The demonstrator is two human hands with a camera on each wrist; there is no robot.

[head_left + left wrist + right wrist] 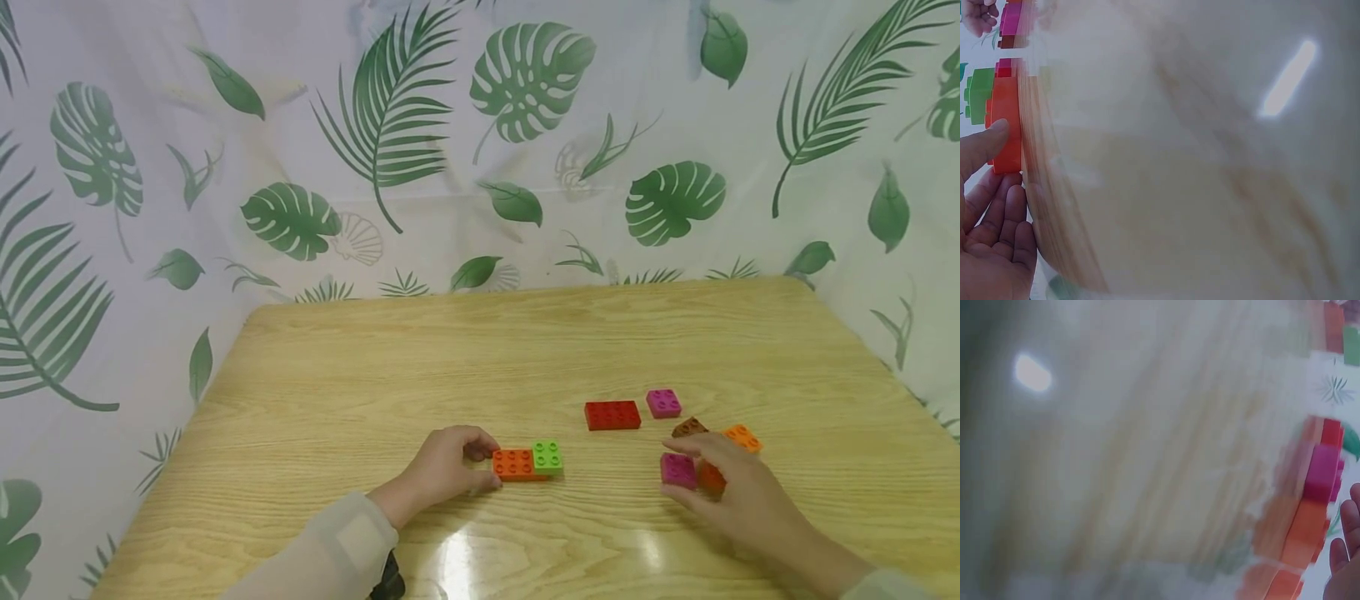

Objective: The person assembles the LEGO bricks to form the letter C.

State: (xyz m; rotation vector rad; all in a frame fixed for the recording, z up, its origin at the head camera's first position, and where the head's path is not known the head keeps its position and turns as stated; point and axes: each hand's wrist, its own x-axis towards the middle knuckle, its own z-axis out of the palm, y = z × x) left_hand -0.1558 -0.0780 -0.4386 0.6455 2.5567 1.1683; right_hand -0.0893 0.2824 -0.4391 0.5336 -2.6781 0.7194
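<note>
- Head: gripping the end of the orange brick (513,465), with the left hand (450,467), under a lime brick (547,457) — midway between the table's (450,358) left and right edges.
- Head: framing the magenta brick (678,471) between thumb and finger of the right hand (738,496), nearer the right edge — cannot tell whether clamped.
- Left wrist: pressing thumb against the orange brick's side.
- Right wrist: showing fingers near the magenta brick.

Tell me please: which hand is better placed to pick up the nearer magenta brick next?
Probably the right hand: it is open around the nearer magenta brick in the head view. The left hand is farther away and holds the orange brick under the green brick.
</note>
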